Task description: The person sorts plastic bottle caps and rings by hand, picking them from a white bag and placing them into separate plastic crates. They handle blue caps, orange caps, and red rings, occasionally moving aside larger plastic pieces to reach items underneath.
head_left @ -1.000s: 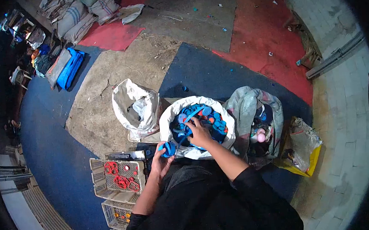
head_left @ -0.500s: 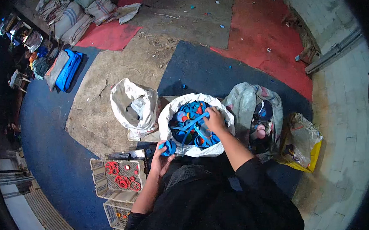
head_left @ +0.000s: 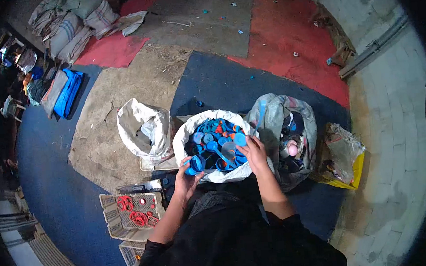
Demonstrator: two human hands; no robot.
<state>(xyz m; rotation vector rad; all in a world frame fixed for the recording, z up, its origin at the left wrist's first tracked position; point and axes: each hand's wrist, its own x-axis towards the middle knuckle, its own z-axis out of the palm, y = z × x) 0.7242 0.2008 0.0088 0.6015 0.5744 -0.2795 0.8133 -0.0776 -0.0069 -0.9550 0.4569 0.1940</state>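
Observation:
The white sack (head_left: 182, 140) in front of me is full of blue plastic caps and lids, with some orange and red pieces. My left hand (head_left: 184, 182) is closed around several blue round caps (head_left: 194, 165) at the sack's near left rim. Over the right side of the pile, my right hand (head_left: 255, 153) has its fingers on a light blue round lid (head_left: 240, 139). A blue piece with a long handle (head_left: 222, 154) lies on the pile between my hands. At the grey sack's left edge shows a light blue strip (head_left: 261, 114), slightly blurred.
On the left stands a white sack (head_left: 130, 131) with pale plastic inside. To the right are a grey sack (head_left: 273, 143) of mixed pieces and a yellow-edged bag (head_left: 357, 170). Crates (head_left: 111, 216) with red parts sit at lower left, and a wall (head_left: 395, 120) runs along the right.
The blue strip has left my right hand and shows at the grey sack. My right hand now has a light blue lid. My left hand keeps the blue caps. The view has shifted slightly.

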